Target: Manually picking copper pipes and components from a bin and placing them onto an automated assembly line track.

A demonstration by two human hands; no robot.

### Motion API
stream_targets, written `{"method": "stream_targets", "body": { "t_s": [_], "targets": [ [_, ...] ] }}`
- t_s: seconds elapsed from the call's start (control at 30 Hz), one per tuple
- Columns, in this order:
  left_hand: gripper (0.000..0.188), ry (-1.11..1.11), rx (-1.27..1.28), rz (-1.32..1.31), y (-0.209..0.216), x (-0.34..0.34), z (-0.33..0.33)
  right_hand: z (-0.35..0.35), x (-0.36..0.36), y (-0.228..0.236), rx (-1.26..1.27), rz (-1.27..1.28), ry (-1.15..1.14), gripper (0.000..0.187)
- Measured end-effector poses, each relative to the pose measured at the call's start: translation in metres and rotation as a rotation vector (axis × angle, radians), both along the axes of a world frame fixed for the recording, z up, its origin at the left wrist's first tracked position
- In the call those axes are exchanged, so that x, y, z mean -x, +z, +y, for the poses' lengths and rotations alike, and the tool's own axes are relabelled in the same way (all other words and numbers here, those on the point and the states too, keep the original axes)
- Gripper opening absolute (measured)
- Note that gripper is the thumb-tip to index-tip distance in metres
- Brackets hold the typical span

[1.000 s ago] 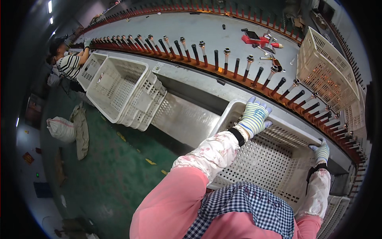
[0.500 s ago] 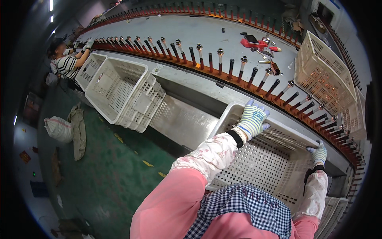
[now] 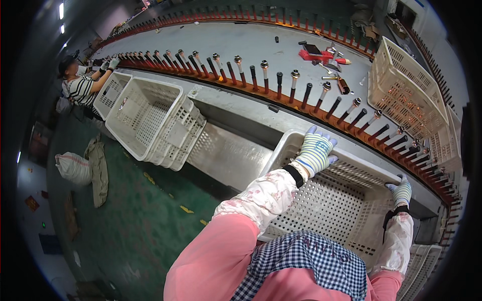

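An empty white perforated plastic crate (image 3: 329, 203) lies in front of me against the bench edge. My left hand (image 3: 316, 150), in a striped glove, is hooked over its far rim, fingers outside and thumb toward the inside. At the crate's far right corner my right hand (image 3: 401, 192), in a matching glove, grips the rim; part of its fingers is hidden. Beyond the crate runs a row of upright dark pegs on an orange-brown track (image 3: 286, 104). Many pegs carry shiny metal fittings (image 3: 264, 64) on top.
Stacked white crates (image 3: 150, 118) stand to the left, beside a metal shelf (image 3: 233, 153). On the bench are a red tray with tools (image 3: 326, 56), a hammer (image 3: 342, 84) and a crate of copper-coloured parts (image 3: 409, 95). A co-worker (image 3: 83, 88) stands far left; a white sack (image 3: 74, 168) lies on the floor.
The pegs and their fittings have moved left along the track. The co-worker's hands have shifted slightly. Both my hands stay on the crate rim.
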State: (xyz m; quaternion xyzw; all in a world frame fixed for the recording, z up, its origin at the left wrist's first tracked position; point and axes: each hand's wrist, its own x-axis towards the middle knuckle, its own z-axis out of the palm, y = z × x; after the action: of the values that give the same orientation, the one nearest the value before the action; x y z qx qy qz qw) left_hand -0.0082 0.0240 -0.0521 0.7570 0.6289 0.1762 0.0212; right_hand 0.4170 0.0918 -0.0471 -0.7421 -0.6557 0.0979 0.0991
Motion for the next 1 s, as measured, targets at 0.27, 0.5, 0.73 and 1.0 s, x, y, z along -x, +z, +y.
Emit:
{"method": "stream_targets", "body": {
  "t_s": [0.27,0.5,0.73,1.0],
  "targets": [
    [0.056,-0.037,-0.004,-0.024,0.003,-0.011,0.009,-0.006,-0.021,0.000,-0.043,-0.042,0.024,0.069],
    [0.047,-0.068,-0.178,-0.046,-0.040,-0.014,0.046,0.022,-0.013,-0.035,0.037,0.308,0.035,0.061],
    [0.050,-0.038,-0.122,0.139,0.007,-0.021,0.046,0.072,-0.015,-0.029,0.044,0.130,0.133,0.076],
    [0.053,0.056,-0.113,0.224,0.021,-0.058,0.042,0.065,-0.042,-0.020,0.144,0.114,0.081,0.085]
  ]
}}
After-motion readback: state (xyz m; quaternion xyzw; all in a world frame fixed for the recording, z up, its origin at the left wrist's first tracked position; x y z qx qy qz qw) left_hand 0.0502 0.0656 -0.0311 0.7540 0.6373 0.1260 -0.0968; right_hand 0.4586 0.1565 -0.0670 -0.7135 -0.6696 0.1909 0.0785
